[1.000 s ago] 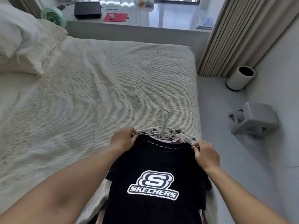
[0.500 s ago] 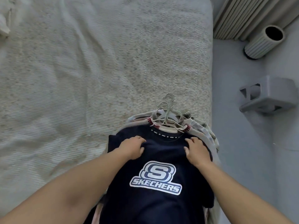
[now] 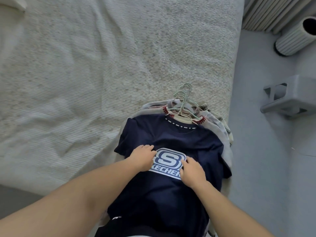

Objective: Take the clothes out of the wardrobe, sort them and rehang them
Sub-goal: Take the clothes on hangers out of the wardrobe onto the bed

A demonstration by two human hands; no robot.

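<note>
In the head view, a stack of clothes [image 3: 220, 134] on hangers [image 3: 183, 104] is laid at the right edge of the bed [image 3: 85, 74], near its corner. On top of the stack a navy T-shirt [image 3: 171, 134] with a white printed logo [image 3: 168, 162] is seen. The garments under it are mostly covered: only pale edges and a red-trimmed collar are shown at the top and right, so their number cannot be counted. The hanger hooks are bunched together above the collar; several are seen, but an exact count cannot be given. The lower hem of the T-shirt is cut off by the bottom of the frame.

Two hands are counted. The left hand [image 3: 142, 159] is laid on the T-shirt at the left side of the logo, fingers curled; the first letters of the logo text are hidden by it. The right hand [image 3: 192, 173] is laid at the lower right of the logo and the last letter is covered by it. Whether cloth is pinched by either hand or only pressed cannot be told, as the fingertips are turned down into the fabric.

On the floor at the right, one ribbed bin [image 3: 294, 40] and one grey stool [image 3: 290, 98], tipped on its side, are seen; the bin is cut off by the frame edge. Curtain [image 3: 266, 12] folds are shown at the upper right.
</note>
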